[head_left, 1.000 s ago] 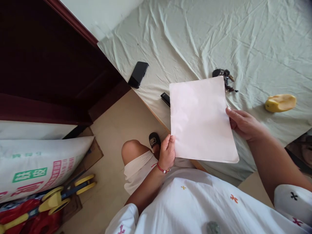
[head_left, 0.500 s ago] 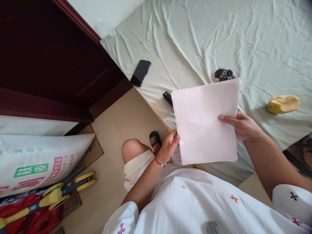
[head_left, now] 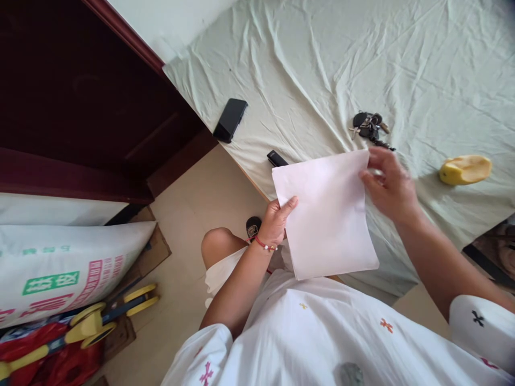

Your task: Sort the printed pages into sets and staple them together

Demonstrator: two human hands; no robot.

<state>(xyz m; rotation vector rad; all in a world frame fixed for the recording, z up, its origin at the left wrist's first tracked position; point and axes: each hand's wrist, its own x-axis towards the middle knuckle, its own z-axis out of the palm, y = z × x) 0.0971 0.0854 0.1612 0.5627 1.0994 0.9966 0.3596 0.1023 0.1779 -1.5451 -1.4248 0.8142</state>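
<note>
A small stack of blank white paper [head_left: 325,220] is held up in front of my body, over the near edge of the bed-like surface. My left hand [head_left: 276,221] is closed on its left edge, thumb flat on top and the other fingers underneath. At the upper right corner is my right hand [head_left: 388,182], slightly blurred, with its thumb over the paper's edge and its bent fingers at the corner. Just past the paper's upper left corner lies a black stapler-like object [head_left: 277,158], partly covered. A bunch of keys [head_left: 368,124] rests beyond my right hand.
A black phone [head_left: 230,120] lies near the left edge of the pale green sheet [head_left: 298,64]. A partly eaten yellow fruit [head_left: 465,170] sits on the right. On the floor to the left are a large white printed sack [head_left: 80,262] and a yellow wheeled toy [head_left: 90,324].
The paper has shifted left and slightly down, uncovering more of the keys. My left thumb now lies on top of it. My right hand has slid from the right side to the upper corner.
</note>
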